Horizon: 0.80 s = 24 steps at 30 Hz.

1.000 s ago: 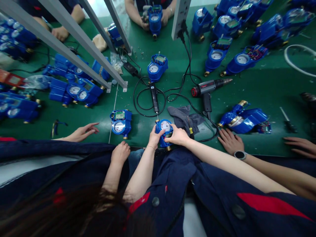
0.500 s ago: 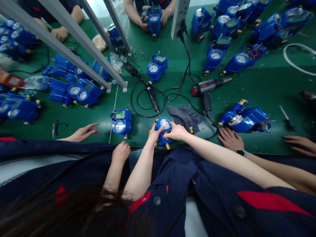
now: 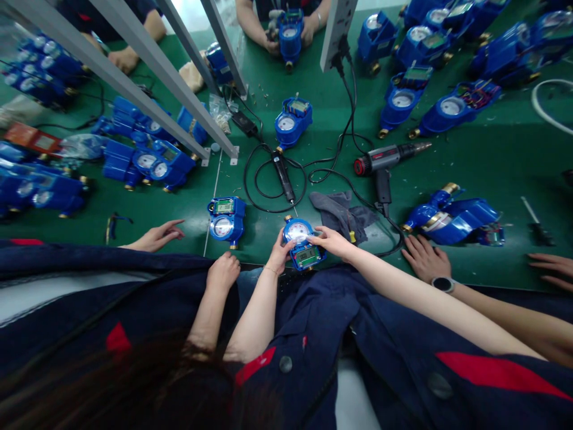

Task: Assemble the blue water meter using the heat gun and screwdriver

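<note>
Between my hands at the table's front edge is a blue water meter [image 3: 299, 230], with a round white dial at the top and a small digital display facing me below it. My left hand [image 3: 279, 252] grips its left side, thumb by the dial. On the other side, my right hand [image 3: 333, 242] holds the meter with its fingertips near the dial's lower right. Just beyond the meter lies a black electric screwdriver [image 3: 283, 176], its thin bit pointing at it. A grey cloth [image 3: 335, 212] lies right of the meter.
Left of me stands another water meter [image 3: 226, 224], near a co-worker's hand [image 3: 222, 272]. A heat gun [image 3: 380, 164] with its cable lies to the right. A co-worker's hand [image 3: 425, 258] rests by a tipped meter [image 3: 461, 218]. Metal posts [image 3: 179, 89] rise at the left.
The meter in my hands has turned and tilted, so its digital display, covered by my right hand before, now shows. My right fingers have shifted up toward the dial. The whole view has moved slightly.
</note>
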Motion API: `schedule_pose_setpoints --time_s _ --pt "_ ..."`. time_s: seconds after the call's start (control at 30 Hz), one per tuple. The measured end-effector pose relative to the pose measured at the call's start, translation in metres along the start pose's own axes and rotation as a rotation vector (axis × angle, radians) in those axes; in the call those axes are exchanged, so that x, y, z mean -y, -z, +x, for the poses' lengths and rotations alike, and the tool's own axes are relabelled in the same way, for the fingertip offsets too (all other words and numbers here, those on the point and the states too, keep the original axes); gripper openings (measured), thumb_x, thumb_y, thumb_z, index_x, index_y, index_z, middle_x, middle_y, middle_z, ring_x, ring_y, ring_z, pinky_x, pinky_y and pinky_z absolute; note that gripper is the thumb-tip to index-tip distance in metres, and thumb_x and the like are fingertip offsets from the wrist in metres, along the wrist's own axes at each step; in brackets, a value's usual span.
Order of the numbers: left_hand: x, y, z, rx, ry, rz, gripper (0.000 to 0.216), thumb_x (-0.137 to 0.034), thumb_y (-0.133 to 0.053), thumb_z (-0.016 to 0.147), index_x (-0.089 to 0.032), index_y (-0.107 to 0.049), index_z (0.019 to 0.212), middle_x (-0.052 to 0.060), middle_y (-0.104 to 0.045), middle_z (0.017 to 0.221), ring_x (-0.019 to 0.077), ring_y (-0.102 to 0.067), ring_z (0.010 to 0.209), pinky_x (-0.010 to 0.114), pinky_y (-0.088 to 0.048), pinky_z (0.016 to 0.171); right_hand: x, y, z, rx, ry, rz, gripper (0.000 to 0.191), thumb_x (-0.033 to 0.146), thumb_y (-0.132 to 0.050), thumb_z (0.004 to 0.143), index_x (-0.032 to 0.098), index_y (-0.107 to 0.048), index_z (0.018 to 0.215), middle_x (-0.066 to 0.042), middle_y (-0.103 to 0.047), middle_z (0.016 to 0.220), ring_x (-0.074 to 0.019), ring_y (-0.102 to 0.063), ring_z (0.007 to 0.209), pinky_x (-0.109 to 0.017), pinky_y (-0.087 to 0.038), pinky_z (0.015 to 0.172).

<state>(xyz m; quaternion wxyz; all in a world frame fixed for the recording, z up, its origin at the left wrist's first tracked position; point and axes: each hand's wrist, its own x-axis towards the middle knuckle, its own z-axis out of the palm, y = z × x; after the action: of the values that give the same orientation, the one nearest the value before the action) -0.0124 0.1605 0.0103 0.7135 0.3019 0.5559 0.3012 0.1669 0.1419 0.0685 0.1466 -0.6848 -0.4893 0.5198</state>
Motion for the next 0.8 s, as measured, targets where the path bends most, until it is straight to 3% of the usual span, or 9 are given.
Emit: schedule_pose_setpoints --time_s 0.1,0.27,0.43,0.63,0.8 --pt "0.006 0.004 -0.004 0.033 -0.026 -0.056 0.072 -0.031 -0.068 0.070 -0.036 -0.032 0.132 0.002 -0.062 0.111 0.0204 -0.062 0.083 0.030 -0.049 0.061 -0.018 -0.003 0.004 0.051 0.034 0.171 0.047 0.039 -0.056 0.082 0.014 -0.048 0.121 -0.010 -0.058 0.116 -0.0193 -0.055 0.105 -0.040 -0.044 0.091" --pt "0.013 0.010 -0.014 0.089 -0.025 -0.119 0.079 -0.035 -0.070 0.070 -0.030 -0.026 0.136 0.005 -0.065 0.103 0.0214 -0.061 0.083 0.036 -0.050 0.069 -0.035 -0.005 0.009 0.109 0.036 0.358 0.034 0.028 -0.058 0.083 0.014 -0.053 0.113 -0.008 -0.055 0.119 -0.0201 -0.052 0.109 -0.045 -0.041 0.096" --pt "0.020 0.005 -0.025 0.108 -0.032 -0.172 0.096 -0.028 -0.077 0.059 -0.033 -0.021 0.137 0.002 -0.065 0.101 0.0237 -0.062 0.085 0.037 -0.051 0.067 -0.041 -0.002 0.009 0.150 -0.017 0.460 0.035 0.027 -0.058 0.083 0.015 -0.052 0.116 -0.008 -0.055 0.117 -0.0196 -0.054 0.105 -0.044 -0.044 0.092" --pt "0.020 -0.003 -0.029 0.059 -0.068 -0.239 0.089 -0.027 -0.072 0.058 -0.029 -0.027 0.136 0.002 -0.065 0.095 0.0228 -0.061 0.085 0.035 -0.050 0.068 -0.043 -0.010 0.010 0.182 -0.099 0.505 0.043 0.032 -0.057 0.084 0.018 -0.046 0.122 -0.008 -0.055 0.115 -0.0176 -0.057 0.094 -0.039 -0.050 0.080" --pt "0.028 0.003 -0.024 0.013 -0.100 -0.283 0.089 -0.030 -0.070 0.058 -0.021 -0.028 0.136 0.003 -0.064 0.091 0.0199 -0.060 0.081 0.033 -0.048 0.074 -0.036 -0.021 0.016 0.130 -0.148 0.484 0.037 0.032 -0.056 0.084 0.015 -0.049 0.117 -0.006 -0.056 0.106 -0.0149 -0.058 0.086 -0.034 -0.051 0.074"
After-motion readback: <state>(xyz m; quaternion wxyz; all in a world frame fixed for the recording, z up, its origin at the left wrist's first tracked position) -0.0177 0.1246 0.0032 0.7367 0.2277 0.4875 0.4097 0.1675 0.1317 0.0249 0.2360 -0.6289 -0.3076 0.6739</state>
